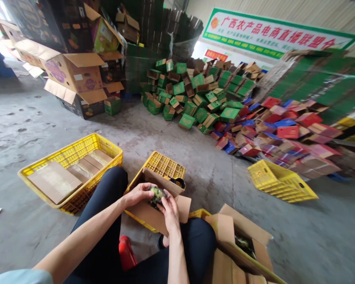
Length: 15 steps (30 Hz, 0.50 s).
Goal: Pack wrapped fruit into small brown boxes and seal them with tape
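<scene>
Between my two hands is a green fruit (pixel 157 193) in a dark, shiny wrapping; its exact kind is hard to make out. My left hand (pixel 139 194) pinches its near-left side, and my right hand (pixel 170 209) has its fingers closed on the right side. Both hands are above an open cardboard box (pixel 183 209), whose contents are mostly hidden by them. Under and behind that box stands a yellow plastic crate (pixel 167 163). A black, looped object (pixel 179 182) lies at the box's far edge.
At left, a yellow crate (pixel 99 138) holds several closed cartons (pixel 54 179). Another open box (pixel 224 230) with dark-wrapped items stands at my right knee. A yellow crate (pixel 280 187) lies farther right. Behind are heaps of green boxes (pixel 187 120) and red-and-blue boxes (pixel 288 132).
</scene>
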Available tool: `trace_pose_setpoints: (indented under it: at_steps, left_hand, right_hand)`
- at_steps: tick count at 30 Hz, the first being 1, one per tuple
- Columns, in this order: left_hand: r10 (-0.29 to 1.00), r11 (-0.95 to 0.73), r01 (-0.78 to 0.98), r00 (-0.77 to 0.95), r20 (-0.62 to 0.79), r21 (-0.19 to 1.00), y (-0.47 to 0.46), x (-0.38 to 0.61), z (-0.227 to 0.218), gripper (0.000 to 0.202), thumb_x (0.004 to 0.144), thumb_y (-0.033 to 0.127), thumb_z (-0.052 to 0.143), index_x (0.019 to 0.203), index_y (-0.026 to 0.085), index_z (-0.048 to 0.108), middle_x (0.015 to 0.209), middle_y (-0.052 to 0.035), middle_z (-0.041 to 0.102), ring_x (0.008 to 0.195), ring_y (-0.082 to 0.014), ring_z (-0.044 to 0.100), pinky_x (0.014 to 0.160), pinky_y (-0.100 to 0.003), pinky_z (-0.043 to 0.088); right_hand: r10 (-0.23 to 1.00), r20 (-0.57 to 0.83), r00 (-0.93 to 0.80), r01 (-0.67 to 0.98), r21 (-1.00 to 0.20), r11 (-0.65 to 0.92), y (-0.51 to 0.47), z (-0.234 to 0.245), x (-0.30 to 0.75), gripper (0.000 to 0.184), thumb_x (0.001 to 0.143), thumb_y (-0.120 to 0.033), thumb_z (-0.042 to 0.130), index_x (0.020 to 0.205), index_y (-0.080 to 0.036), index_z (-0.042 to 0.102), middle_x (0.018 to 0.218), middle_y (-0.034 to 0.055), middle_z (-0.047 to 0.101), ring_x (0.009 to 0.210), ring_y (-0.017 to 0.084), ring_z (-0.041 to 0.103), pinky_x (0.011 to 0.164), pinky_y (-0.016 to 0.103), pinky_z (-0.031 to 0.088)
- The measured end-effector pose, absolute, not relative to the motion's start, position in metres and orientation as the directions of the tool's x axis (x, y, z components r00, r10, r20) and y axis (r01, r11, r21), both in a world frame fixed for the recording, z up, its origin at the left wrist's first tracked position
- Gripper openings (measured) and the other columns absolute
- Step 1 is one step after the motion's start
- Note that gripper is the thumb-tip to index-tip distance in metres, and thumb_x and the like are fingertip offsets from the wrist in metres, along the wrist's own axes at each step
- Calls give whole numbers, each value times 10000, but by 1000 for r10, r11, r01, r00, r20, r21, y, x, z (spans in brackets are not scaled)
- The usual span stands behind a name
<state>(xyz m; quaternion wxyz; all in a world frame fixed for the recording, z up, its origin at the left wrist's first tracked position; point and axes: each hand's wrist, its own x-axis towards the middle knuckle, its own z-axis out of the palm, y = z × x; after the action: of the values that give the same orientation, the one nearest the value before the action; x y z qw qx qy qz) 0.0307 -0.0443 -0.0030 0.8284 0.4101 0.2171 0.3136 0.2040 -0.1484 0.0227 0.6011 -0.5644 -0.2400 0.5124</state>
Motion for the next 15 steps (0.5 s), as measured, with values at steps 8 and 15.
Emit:
trace_pose_setpoints:
  at_steps: [8,15]
  left_hand:
    - [664,613,-326,706,-246,720,-45,32,-9,835,742,417,932,1481,262,575,1379,-139,663,1161,-260,699,1039,-386,519]
    - [704,595,-333,654,-274,731,-42,33,-14,707,726,401,947,1337,188,662,1243,-132,712,925,-198,742,862,-331,594]
  right_hand:
    - [889,-81,451,-90,-995,-45,-148,18,215,368,705,-389,866,1043,-250,826,1237,80,766,1213,313,664,1094,465,494]
    - [932,-59,356,-51,-998,-44,-151,20,211,192,747,-277,698,871,-264,844,1390,62,692,1344,320,580,1084,438,491]
